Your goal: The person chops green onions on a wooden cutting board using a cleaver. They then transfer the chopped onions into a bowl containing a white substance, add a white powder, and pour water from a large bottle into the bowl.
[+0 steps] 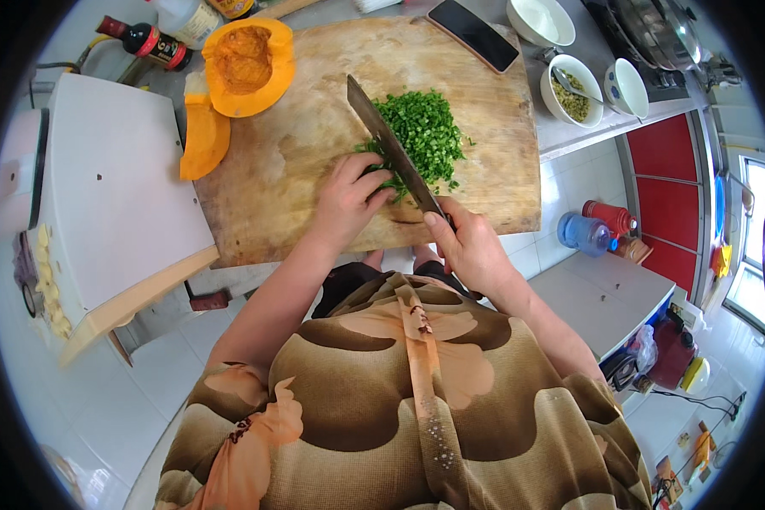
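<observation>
My right hand (462, 239) grips the handle of a kitchen cleaver (389, 143), whose dark blade slants up and left over a wooden chopping board (280, 204). A heap of finely chopped greens (421, 131) lies along the blade's right side. On the left side of the blade, my left hand (354, 194) bends its fingers over some of the greens, which it partly hides. Whether those fingers pinch any greens cannot be made out. The blade's cutting edge is not clearly visible from above.
A halved pumpkin (280, 70) and a pumpkin wedge (204, 137) sit at the board's left edge. A smartphone (475, 35) lies on its far right corner. Beyond are a dark sauce bottle (143, 43), a bowl with a spoon (572, 92) and a lidded pan (653, 32).
</observation>
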The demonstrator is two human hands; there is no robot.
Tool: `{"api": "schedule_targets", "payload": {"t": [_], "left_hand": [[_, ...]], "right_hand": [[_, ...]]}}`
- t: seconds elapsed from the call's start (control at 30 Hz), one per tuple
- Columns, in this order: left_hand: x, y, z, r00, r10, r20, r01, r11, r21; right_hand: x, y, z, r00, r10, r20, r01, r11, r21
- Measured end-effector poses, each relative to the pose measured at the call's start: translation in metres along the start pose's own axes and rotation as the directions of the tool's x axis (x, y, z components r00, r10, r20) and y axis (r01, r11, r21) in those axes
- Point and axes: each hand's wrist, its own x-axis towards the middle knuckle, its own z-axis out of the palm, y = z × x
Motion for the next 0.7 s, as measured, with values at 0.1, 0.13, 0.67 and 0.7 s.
{"api": "schedule_targets", "payload": {"t": [0.1,0.13,0.67,0.7], "left_hand": [[-0.002,-0.003,0.001,1.0,0.006,0.007,-0.006,1.0,0.006],[-0.003,-0.003,0.001,1.0,0.0,0.009,0.0,1.0,0.006],[0.073,-0.058,0.003,0.987,0.157,0.021,-0.158,0.978,0.139],[0.067,-0.06,0.001,0.991,0.124,0.048,-0.129,0.984,0.123]], "right_hand": [[0.003,-0.005,-0.001,1.0,-0.027,0.006,0.027,0.999,-0.042],[0.005,-0.007,0.001,1.0,-0.023,0.001,0.023,0.999,-0.039],[0.006,-0.002,-0.021,0.985,0.112,-0.129,-0.075,0.963,0.26],[0.003,-0.001,-0.022,0.985,0.12,-0.126,-0.087,0.966,0.242]]}}
